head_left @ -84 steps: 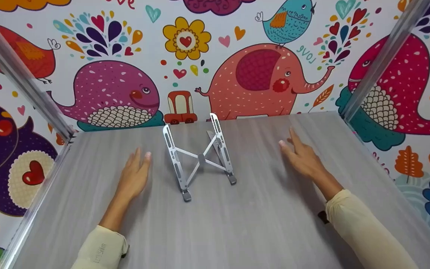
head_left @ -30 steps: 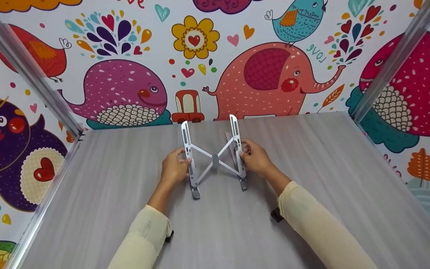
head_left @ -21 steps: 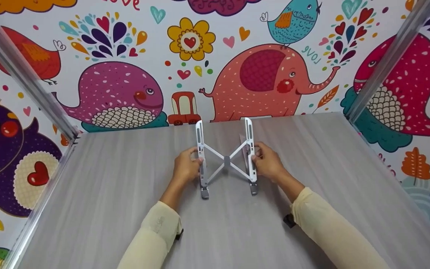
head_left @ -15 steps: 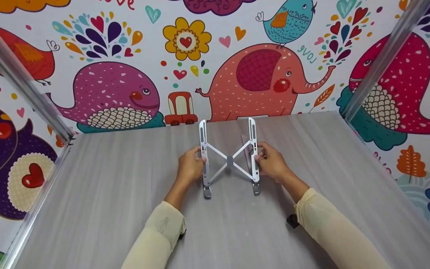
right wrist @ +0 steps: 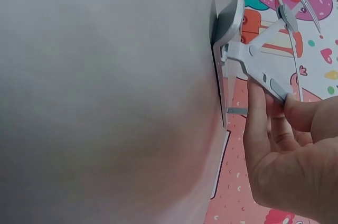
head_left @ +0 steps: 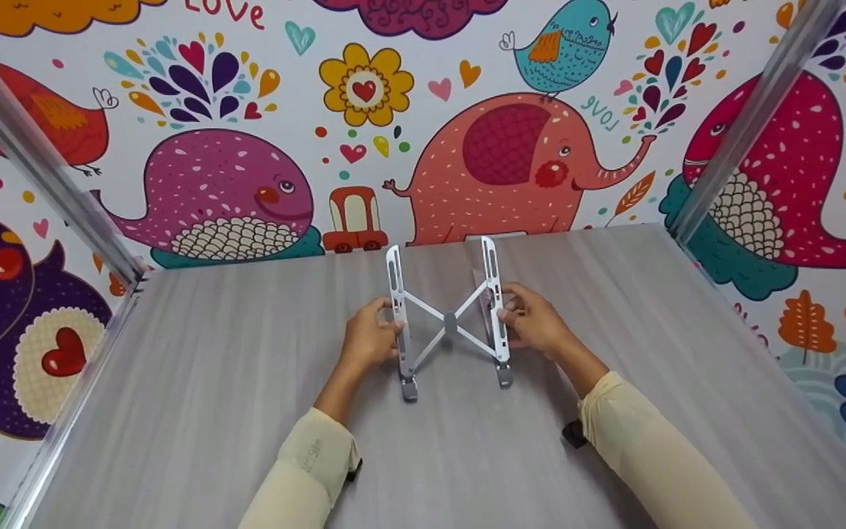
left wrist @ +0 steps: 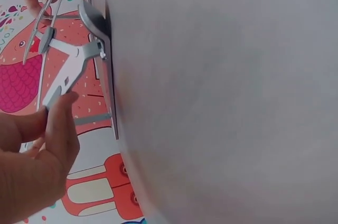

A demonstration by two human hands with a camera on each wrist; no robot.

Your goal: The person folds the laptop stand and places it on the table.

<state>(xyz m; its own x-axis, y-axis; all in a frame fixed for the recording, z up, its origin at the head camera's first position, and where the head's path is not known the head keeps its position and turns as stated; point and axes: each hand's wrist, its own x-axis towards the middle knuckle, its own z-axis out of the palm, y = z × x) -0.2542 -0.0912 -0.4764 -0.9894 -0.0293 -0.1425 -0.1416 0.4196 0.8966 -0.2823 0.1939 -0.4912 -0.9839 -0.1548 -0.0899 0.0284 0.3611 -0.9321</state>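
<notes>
A silver folding laptop stand [head_left: 450, 323] stands unfolded near the middle of the table, its two slotted side rails joined by crossed bars at a grey hub. My left hand [head_left: 370, 334] pinches the left rail between thumb and fingers. On the other side, my right hand [head_left: 537, 317] holds the right rail the same way. In the left wrist view, the left thumb and fingers grip the sloping arm of the laptop stand [left wrist: 68, 71] above its base strip. The right wrist view has the right hand [right wrist: 290, 139] gripping the opposite arm, with the base close against the tabletop.
The wood-grain table [head_left: 195, 411] spreads out around the stand. A wall printed with cartoon animals [head_left: 496, 162] rises along its back edge. Metal posts stand at the back left [head_left: 63, 169] and back right [head_left: 746, 132] corners.
Both hands, apart from the stand at first, have come in and taken hold of its rails. The stand has turned to face more squarely and shifted right, then tilted slightly back.
</notes>
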